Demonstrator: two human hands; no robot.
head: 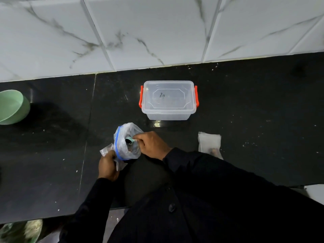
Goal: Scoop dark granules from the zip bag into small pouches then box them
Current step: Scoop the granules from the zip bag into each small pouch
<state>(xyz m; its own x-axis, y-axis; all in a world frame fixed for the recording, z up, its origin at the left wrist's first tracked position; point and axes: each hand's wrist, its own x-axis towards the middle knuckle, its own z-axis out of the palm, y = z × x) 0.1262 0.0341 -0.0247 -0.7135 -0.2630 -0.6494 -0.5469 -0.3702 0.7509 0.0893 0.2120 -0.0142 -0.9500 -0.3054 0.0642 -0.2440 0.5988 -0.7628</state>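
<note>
Black sleeves [192, 181] reach over the dark stone counter [254, 106]. The left hand [107, 165] curls round the crumpled rim of the clear blue-sealed zip bag [122, 149]. The right hand [150, 145] pinches the handle of a pale green scoop [130, 141], whose bowl sits inside the bag's open mouth. At 1 o'clock from the bag stands a lidded clear plastic box with orange clips [168, 99]. Small white pouches [209, 142] lie at 3 o'clock and a green bowl [13, 106] at 10.

We see the clear, blue-zipped zip bag [130, 129] gaping, a teal scoop [129, 140] inside; right, a flat pouch [209, 142]; behind, the lidded box [168, 116].
</note>
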